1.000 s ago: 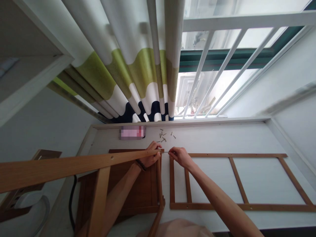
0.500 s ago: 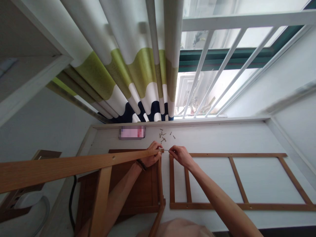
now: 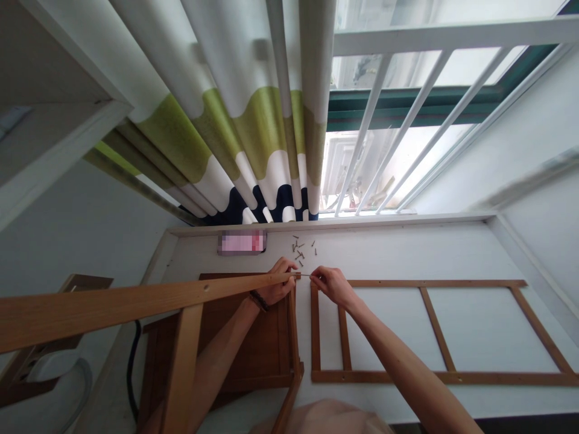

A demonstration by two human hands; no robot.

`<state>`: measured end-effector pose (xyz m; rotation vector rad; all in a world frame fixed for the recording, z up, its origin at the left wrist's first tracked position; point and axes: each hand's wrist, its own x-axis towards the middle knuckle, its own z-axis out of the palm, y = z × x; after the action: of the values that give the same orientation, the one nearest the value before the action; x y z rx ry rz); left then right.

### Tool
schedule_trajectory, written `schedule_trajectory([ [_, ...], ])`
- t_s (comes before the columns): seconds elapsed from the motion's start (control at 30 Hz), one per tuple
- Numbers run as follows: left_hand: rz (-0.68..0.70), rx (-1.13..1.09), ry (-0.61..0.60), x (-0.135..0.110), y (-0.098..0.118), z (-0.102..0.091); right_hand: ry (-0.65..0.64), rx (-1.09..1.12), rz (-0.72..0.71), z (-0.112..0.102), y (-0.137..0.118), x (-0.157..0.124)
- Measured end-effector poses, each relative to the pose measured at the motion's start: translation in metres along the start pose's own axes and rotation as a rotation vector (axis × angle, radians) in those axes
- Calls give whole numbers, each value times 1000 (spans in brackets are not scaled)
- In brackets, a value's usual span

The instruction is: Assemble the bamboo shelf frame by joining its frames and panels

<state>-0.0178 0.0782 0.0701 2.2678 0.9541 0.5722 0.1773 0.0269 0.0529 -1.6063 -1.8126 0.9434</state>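
Note:
My left hand [image 3: 277,284] is closed around the end of a long wooden frame [image 3: 140,293], which reaches in from the left side of the view. Level with that end, my right hand [image 3: 330,283] pinches a thin metal rod [image 3: 305,276] that looks like a hex key. The rod's far tip meets the end of the wooden bar; its grip end is hidden by my fingers. Several small screws [image 3: 298,255] lie loose on the white surface just beyond my hands.
A ladder-like wooden frame [image 3: 425,295] lies flat to the right. Under my left arm is a brown wooden panel [image 3: 244,337]. A phone-like object with a blurred screen [image 3: 242,242] lies near the back edge. Curtains [image 3: 257,120] and white window bars [image 3: 407,126] stand behind.
A few loose screws lie in slightly different spots, one of them now nearer my hands. The wooden frame has shifted very slightly; both hands keep their places.

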Motion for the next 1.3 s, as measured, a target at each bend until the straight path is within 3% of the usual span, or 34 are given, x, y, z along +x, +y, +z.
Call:
schedule_trajectory([
  [0.27,-19,-7,-20,0,2,-1,-28,-6,-68,-6,-2,0],
  [0.57,-9,-5,-16,0,1,-1,-7,-177,-133,0,1,-1],
  [0.9,1,-16,-23,0,3,4,-90,1,-149,-11,-1,14],
  [0.97,7,-22,-33,0,3,5,-105,23,-87,-11,-4,18],
  [1.03,3,-21,-44,-1,3,6,-157,101,66,-10,-6,22],
  [1.17,-8,-18,-50,-1,2,8,-294,491,426,-5,-7,27],
  [1.3,2,-19,-38,-1,1,8,-279,683,450,-4,-5,25],
])
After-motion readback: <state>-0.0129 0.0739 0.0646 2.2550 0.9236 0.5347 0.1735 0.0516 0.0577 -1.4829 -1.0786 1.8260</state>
